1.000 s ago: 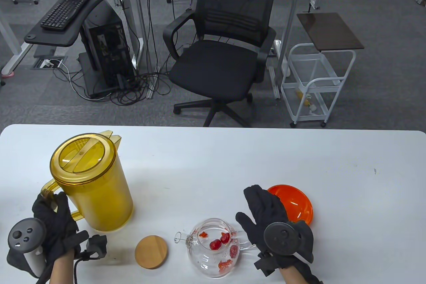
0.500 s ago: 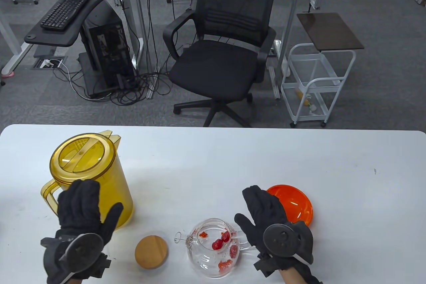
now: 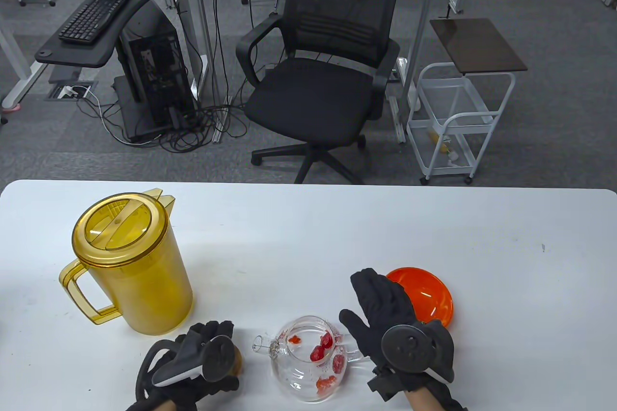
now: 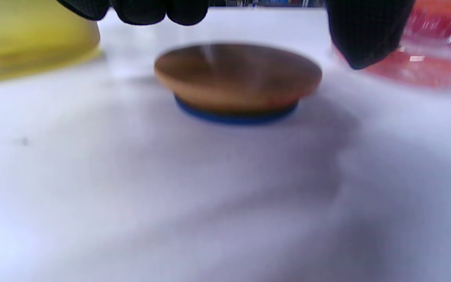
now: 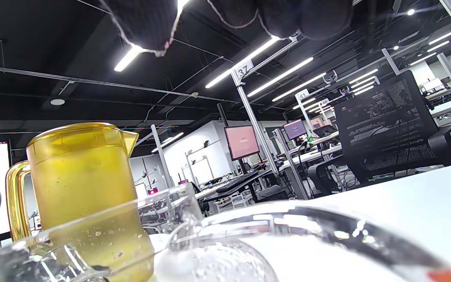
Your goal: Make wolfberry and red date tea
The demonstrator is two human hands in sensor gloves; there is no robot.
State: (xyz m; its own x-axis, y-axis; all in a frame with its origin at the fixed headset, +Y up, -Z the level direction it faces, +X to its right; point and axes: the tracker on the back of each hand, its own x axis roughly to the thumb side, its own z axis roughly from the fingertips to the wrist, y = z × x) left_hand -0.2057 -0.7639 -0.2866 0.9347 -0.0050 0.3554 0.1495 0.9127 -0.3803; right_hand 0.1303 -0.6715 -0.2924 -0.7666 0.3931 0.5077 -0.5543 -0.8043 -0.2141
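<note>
From above, the white worktop (image 3: 308, 237) is carrying a lidded amber pitcher (image 3: 130, 261) at nine o'clock, its handle pointing toward the near-left. At six o'clock a glass teapot (image 3: 308, 358) is sitting with red dates (image 3: 323, 351) inside and its mouth uncovered. The left hand (image 3: 193, 367) is hovering over the wooden lid (image 3: 237, 362), just left of the teapot, hiding nearly all of it. The right hand (image 3: 390, 319) is lying with fingers spread flat beside the teapot's handle, partly covering an orange plate (image 3: 429, 293) at four o'clock.

The left wrist camera is showing the wooden lid (image 4: 237, 78) lying flat on the worktop on its blue seal. The gloved fingertips (image 4: 366, 35) are hanging spread above it at twelve and one o'clock, not touching it.

The right wrist camera is looking low across the teapot's glass rim (image 5: 288, 223) at six o'clock, with the pitcher (image 5: 80, 176) standing at nine o'clock and the fingertips (image 5: 147, 23) hanging loose at twelve.
</note>
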